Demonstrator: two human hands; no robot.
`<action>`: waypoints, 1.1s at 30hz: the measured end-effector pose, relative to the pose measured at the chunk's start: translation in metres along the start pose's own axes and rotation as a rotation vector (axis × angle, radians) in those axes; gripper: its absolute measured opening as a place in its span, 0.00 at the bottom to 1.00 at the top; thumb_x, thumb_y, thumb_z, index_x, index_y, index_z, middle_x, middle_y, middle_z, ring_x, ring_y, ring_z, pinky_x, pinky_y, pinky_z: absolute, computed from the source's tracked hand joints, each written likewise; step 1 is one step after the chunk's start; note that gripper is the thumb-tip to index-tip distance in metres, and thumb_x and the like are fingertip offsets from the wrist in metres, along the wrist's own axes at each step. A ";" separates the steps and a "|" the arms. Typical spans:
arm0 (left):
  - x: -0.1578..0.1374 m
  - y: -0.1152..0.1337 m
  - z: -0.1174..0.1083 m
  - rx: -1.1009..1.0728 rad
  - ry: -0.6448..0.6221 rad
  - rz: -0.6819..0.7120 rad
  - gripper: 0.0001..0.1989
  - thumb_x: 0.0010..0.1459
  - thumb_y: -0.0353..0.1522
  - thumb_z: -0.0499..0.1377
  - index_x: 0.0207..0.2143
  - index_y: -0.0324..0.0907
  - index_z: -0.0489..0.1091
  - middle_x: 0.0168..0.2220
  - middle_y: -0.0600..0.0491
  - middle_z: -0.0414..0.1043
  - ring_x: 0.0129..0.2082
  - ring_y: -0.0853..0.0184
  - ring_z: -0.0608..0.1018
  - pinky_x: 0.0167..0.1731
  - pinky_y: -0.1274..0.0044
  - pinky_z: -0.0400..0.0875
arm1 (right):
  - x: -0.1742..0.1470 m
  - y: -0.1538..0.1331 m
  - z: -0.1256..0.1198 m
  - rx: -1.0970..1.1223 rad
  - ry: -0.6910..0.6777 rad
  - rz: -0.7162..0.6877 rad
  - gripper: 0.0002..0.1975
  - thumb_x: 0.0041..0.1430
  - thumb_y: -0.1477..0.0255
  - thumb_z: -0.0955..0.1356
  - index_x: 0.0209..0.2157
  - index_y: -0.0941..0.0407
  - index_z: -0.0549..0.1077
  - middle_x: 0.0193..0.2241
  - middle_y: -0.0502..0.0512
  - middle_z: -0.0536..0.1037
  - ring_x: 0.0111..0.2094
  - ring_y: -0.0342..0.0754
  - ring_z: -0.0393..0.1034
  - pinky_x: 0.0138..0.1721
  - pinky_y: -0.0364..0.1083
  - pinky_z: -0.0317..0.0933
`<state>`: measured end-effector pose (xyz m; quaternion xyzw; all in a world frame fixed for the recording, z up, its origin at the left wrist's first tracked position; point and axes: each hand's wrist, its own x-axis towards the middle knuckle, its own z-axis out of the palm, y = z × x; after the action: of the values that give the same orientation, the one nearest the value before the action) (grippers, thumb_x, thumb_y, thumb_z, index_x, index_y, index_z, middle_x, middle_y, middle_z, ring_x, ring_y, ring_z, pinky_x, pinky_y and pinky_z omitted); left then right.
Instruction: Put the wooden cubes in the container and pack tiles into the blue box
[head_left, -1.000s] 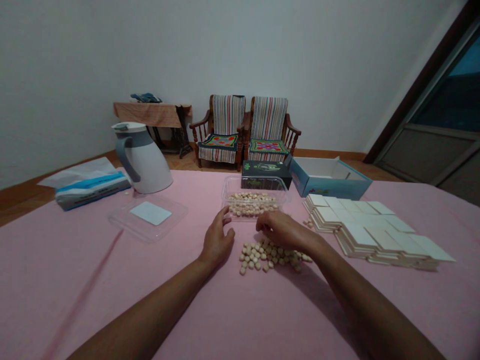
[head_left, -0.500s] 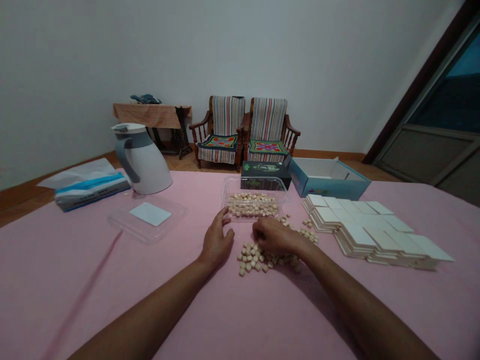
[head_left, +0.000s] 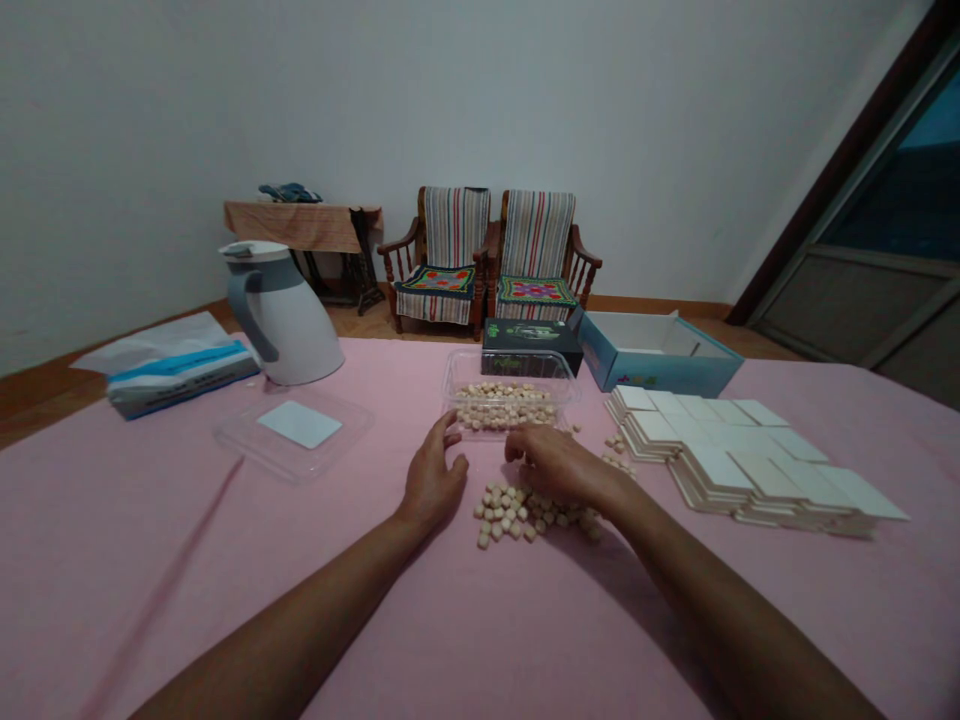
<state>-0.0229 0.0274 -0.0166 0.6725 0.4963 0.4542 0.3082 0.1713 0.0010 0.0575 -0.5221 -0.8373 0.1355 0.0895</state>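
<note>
Small pale wooden cubes fill the lower part of a clear plastic container (head_left: 456, 388). More lie in a loose pile of wooden cubes (head_left: 504, 512) on the pink cloth in front of it. My left hand (head_left: 436, 472) rests with fingers apart at the container's front left corner, its fingertips at or very near the wall. Between container and pile, my right hand (head_left: 559, 462) is curled with the fingers bent down. What it holds, if anything, is hidden. Some cubes beside and under the right hand are partly covered.
White square tiles (head_left: 750, 455) are stacked at the right. Behind stand a blue open box (head_left: 660, 365) and a black box (head_left: 529, 340). On the left are a clear lid (head_left: 300, 425), a white-grey jug (head_left: 289, 320) and a tissue pack (head_left: 180, 375).
My right hand has lifted slightly from the pile and shifted toward the container. My left hand stays in place.
</note>
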 end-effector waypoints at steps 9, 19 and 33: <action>-0.001 0.000 0.000 0.034 -0.006 0.000 0.32 0.49 0.22 0.52 0.59 0.39 0.55 0.57 0.45 0.64 0.51 0.63 0.73 0.53 0.67 0.67 | 0.002 0.000 -0.002 -0.009 0.038 -0.021 0.11 0.47 0.83 0.64 0.31 0.59 0.74 0.31 0.56 0.75 0.32 0.45 0.66 0.33 0.42 0.55; -0.001 0.000 0.000 0.040 -0.007 0.009 0.32 0.50 0.22 0.52 0.59 0.39 0.55 0.58 0.45 0.63 0.51 0.63 0.73 0.53 0.67 0.67 | -0.005 0.004 -0.032 0.067 0.480 -0.024 0.13 0.53 0.82 0.62 0.38 0.60 0.74 0.34 0.58 0.75 0.35 0.47 0.68 0.37 0.44 0.59; -0.002 -0.004 0.001 0.014 0.001 0.019 0.32 0.50 0.23 0.53 0.59 0.41 0.55 0.57 0.46 0.63 0.51 0.63 0.73 0.53 0.67 0.67 | -0.009 -0.021 0.001 -0.249 -0.172 -0.099 0.10 0.53 0.78 0.63 0.39 0.59 0.71 0.36 0.60 0.75 0.34 0.50 0.69 0.29 0.44 0.53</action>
<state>-0.0241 0.0270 -0.0208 0.6791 0.4933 0.4540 0.2988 0.1577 -0.0162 0.0630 -0.4737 -0.8769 0.0704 -0.0416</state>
